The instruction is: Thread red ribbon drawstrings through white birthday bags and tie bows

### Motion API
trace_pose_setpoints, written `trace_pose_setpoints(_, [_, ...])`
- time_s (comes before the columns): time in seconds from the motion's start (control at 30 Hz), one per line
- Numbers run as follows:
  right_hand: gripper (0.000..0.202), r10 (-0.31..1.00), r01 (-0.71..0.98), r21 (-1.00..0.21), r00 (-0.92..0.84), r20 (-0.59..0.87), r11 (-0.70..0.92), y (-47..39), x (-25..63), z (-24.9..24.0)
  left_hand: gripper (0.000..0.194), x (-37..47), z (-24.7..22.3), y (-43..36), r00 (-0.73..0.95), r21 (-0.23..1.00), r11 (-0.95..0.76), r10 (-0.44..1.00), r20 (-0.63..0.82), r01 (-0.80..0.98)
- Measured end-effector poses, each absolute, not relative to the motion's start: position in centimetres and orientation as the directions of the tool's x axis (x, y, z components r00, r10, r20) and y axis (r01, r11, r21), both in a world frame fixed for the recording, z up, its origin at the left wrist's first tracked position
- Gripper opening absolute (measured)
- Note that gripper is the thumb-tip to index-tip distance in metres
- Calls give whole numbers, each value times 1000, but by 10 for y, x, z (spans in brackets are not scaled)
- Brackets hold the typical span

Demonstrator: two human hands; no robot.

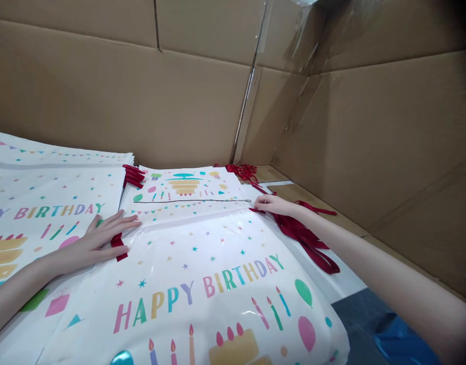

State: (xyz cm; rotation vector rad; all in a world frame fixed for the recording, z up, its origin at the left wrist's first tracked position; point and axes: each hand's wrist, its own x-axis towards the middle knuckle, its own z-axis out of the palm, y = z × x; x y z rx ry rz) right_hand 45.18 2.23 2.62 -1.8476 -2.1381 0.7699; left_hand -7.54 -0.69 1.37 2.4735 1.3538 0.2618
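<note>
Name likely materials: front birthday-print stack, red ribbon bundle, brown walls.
Birthday-print stack: smooth, glossy, perhaps plastic film or coated paper; glare streaks.
Red ribbon bundle: probably fabric, maybe satin; soft sheen, limp folds.
Brown walls: likely cardboard, matte; straight creases.

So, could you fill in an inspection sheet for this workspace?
Surface: largely covered; cardboard strip shows at right.
Things: front printed pile, left printed pile, red ribbon bundle.
Clutter: red tangle at the far edge.
Hands: left hand spread across the piles, by a red ribbon piece; right hand at the front pile's right edge, grip unclear.
Cables: nothing seen; thin dark strand across the front pile, material unclear.
Surroundings: cardboard walls behind and right; blue object lower right.
</note>
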Motion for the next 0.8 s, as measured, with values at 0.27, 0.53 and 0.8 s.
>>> trace_pose_setpoints(0.27, [47,941,834,-548,-132,-311,-65,21,446,34,63,-72,12,-11,518,316,-497,855,22,808])
trace_pose_setpoints(0.53, [56,914,841,-529,-117,-388,-117,28,450,33,63,-79,10,-5,557,286,-539,830,20,792])
trace_pose_setpoints(0.8, [60,905,851,-503,-87,-416,-149,32,445,35,62,-76,10,-9,529,315,-513,848,43,798])
